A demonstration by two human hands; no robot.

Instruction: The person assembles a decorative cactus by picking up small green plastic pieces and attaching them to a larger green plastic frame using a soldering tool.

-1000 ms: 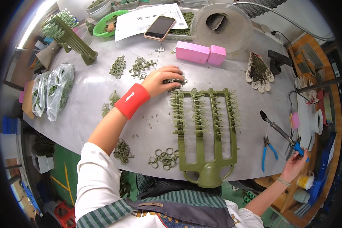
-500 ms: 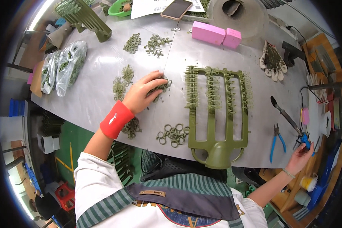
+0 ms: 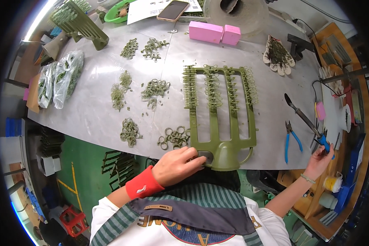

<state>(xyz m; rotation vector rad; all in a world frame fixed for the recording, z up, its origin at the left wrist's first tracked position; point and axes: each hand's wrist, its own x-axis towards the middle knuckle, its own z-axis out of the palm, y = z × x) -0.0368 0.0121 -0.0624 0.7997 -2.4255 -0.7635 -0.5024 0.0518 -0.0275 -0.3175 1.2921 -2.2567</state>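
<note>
A large olive-green pronged frame [image 3: 215,143] lies on the metal table, with rows of small rings along its prongs and a cup-shaped base at the near edge. At its lower left corner, my left hand [image 3: 180,166] is closed with the fingertips on the side loop beside the base. My right hand [image 3: 319,162], at the table's right edge, is closed round the blue handle of a long tool [image 3: 305,119] with a dark shaft and a flat, spoon-like tip. Just above my left hand lies a pile of green rings [image 3: 174,137].
Several more piles of small green parts [image 3: 155,89] lie left of the frame. Blue-handled pliers [image 3: 290,139] and a soiled glove [image 3: 278,57] are on the right. Pink blocks [image 3: 206,32], a phone [image 3: 173,10] and plastic bags [image 3: 68,78] are farther out.
My left hand has left the pile of small green parts and come down to the frame's near left corner. The view has shifted somewhat; my right hand still holds the blue-handled tool.
</note>
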